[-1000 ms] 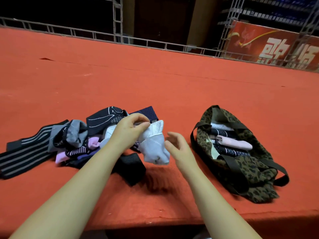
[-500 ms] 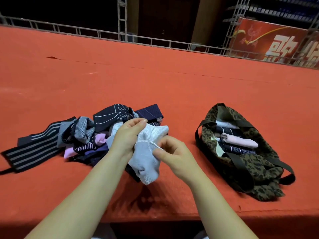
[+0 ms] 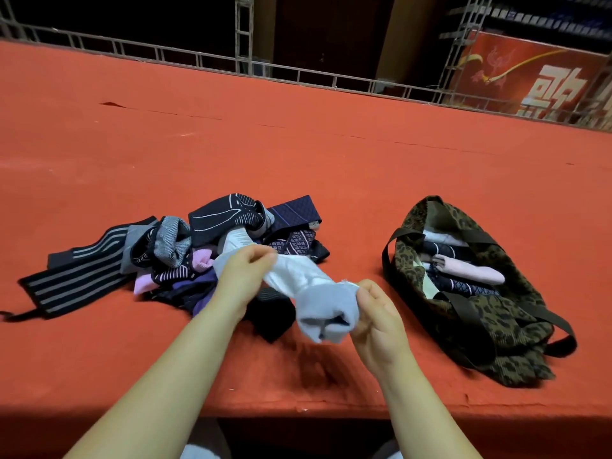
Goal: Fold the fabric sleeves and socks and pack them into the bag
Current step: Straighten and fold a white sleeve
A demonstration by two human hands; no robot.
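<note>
the person stood at the orange table (image 3: 331, 154) with a pale sock (image 3: 309, 293) stretched between both hands, lifted just above the cloth. the left hand (image 3: 243, 276) pinched one end near the heap, and the right hand (image 3: 376, 318) had its fingers curled round the bunched grey end, so each hand was closed on the same sock.

what might have gone wrong, to my eye: the sock looked twisted and partly inside out, so a fold made from there would likely have come out lumpy. a slack pinch on the left could have let that end drop back into the pile (image 3: 185, 260) just beneath it. a careless sweep of the forearms could also have dragged the dark piece (image 3: 275, 318) lying near the table edge off the front.

counting: one sock in hand; one leopard-print bag (image 3: 496, 326) lying open, well to the right of the pile; inside it i could make out roughly four or five folded pieces, one of them pink (image 3: 470, 271). the pile held one long striped sleeve (image 3: 76, 276) at its left end and perhaps eight or more tangled pieces, too knotted to count surely.
</note>
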